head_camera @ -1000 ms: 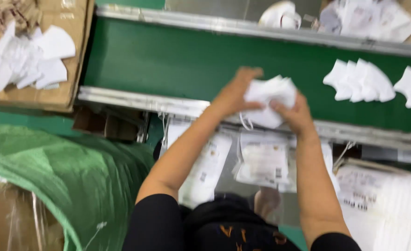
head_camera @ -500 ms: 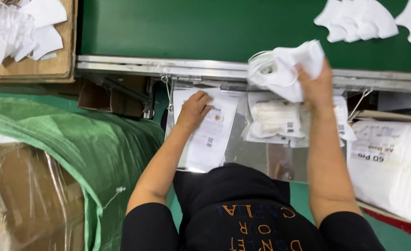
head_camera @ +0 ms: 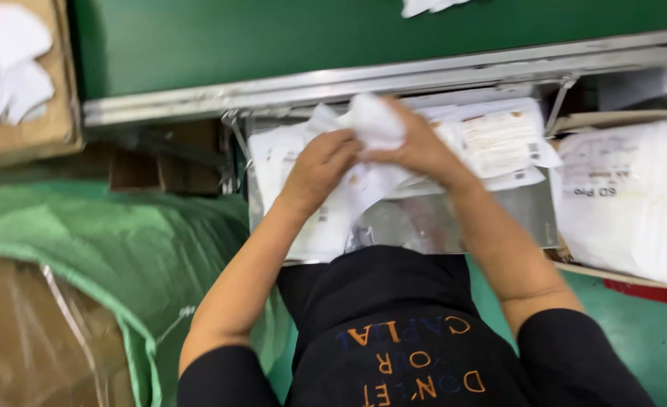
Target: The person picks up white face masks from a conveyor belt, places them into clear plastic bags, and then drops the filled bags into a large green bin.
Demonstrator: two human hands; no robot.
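Head view: both hands meet over a hanging stack of printed clear pouches (head_camera: pixel 499 143) just below the metal rail (head_camera: pixel 394 75) of the green conveyor belt (head_camera: pixel 273 38). The right hand (head_camera: pixel 420 147) is closed around a bundle of white folded masks (head_camera: pixel 375 120); the left hand (head_camera: pixel 318 166) pinches the bundle's lower edge and the pouch (head_camera: pixel 311 226) beneath it. The bundle lies between the two hands, touching both, its long axis indistinct through blur. A cardboard box (head_camera: pixel 47 136) of white masks sits at far left.

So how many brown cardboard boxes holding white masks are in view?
1: a brown cardboard box with loose white masks at top left, beside the green conveyor belt. Others may lie out of frame.
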